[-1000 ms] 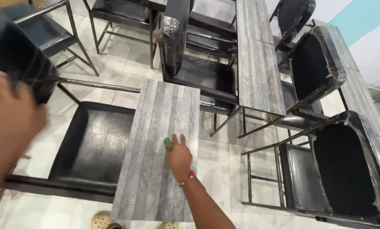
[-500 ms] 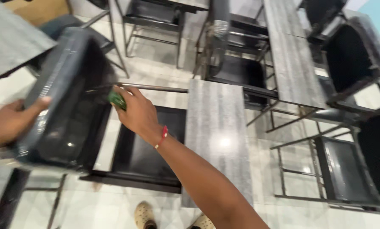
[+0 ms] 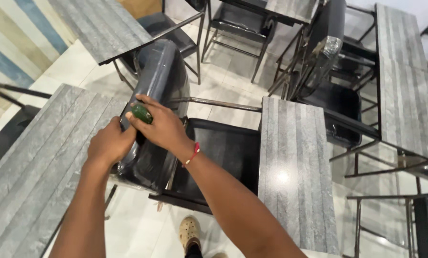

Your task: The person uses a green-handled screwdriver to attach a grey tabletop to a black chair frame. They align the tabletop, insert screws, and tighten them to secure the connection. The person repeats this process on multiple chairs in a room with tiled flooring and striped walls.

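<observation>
1. A small green object [image 3: 141, 113] sits against the top of a black plastic-wrapped chair backrest [image 3: 159, 86], pinched in the right hand [image 3: 162, 125].
2. The right fingers curl closed around it.
3. The left hand [image 3: 111, 145] grips the backrest's edge just beside it, fingers wrapped.
4. A grey wood-grain desk [image 3: 295, 162] stands beyond the chair's black seat [image 3: 223, 153].

Glossy plastic-wrapped chair back [image 3: 159, 86]
</observation>
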